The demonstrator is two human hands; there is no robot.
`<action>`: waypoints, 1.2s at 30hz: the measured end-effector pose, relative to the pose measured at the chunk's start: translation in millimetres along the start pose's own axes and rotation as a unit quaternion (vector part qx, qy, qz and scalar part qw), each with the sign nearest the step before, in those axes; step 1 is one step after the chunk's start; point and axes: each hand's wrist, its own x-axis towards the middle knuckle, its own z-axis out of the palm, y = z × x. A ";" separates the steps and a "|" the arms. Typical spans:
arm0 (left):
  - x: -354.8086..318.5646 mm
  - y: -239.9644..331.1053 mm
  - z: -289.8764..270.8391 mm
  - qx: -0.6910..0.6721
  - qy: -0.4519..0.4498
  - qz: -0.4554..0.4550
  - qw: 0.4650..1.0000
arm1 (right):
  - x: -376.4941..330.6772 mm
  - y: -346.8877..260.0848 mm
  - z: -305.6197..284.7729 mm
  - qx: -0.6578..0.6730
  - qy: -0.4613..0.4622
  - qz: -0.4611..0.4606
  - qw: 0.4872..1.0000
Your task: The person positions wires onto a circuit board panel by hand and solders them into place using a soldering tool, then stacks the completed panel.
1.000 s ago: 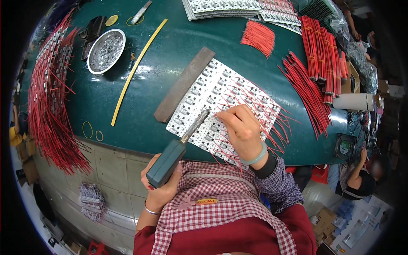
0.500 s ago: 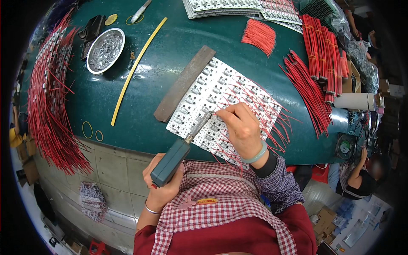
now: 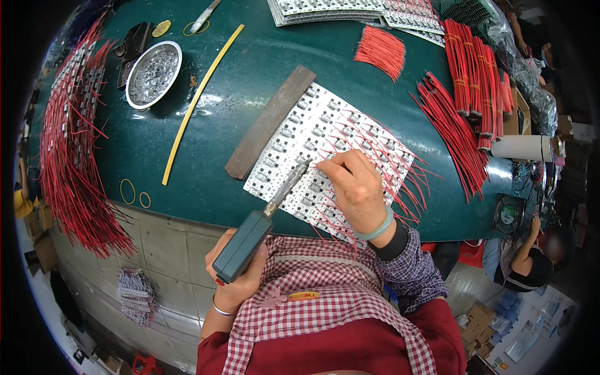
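Note:
My left hand [image 3: 245,279] is closed around the dark green handle of a soldering iron [image 3: 242,245]. Its metal tip points up and right over a white circuit board panel [image 3: 257,182], just left of my right fingertips. My right hand [image 3: 360,192] pinches what looks like the end of a thin red wire, mostly hidden by the fingers, close above the panel. Rows of small components cover the panel, and red wires [image 3: 405,172] stick out from its right part. Against the panel's upper left edge lies a dark flat bar [image 3: 270,123].
Bundles of red wires [image 3: 459,69] and a loose pile [image 3: 451,134] lie at right. Boards with red wires [image 3: 75,144] hang over the left edge. A metal bowl [image 3: 154,75], yellow strip [image 3: 201,103] and stacked panels [image 3: 331,14] lie farther back. Another person [image 3: 525,265] sits at right.
The soldering iron and my left hand have shifted slightly left; the tip now sits a little farther from my right fingertips. My right hand has barely moved.

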 end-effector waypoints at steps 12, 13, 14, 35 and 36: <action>18.1 17.9 5.4 0.039 -0.007 0.046 0.998 | -0.2 0.3 0.6 -0.002 -0.004 -0.003 1.000; 17.8 17.6 4.9 0.037 -0.016 0.038 0.998 | 0.1 0.1 0.4 0.001 -0.005 -0.004 1.000; 17.3 17.1 4.7 0.037 -0.016 0.038 0.998 | 0.3 -0.1 -0.1 0.001 -0.004 -0.003 1.000; -4.2 -3.7 -1.7 -0.017 0.018 0.007 1.000 | -9.1 -22.7 -1.0 -0.060 0.035 -0.011 0.997; -3.1 -2.1 -2.0 -0.015 0.016 0.009 1.000 | -10.0 -21.8 2.2 -0.050 0.037 -0.003 0.998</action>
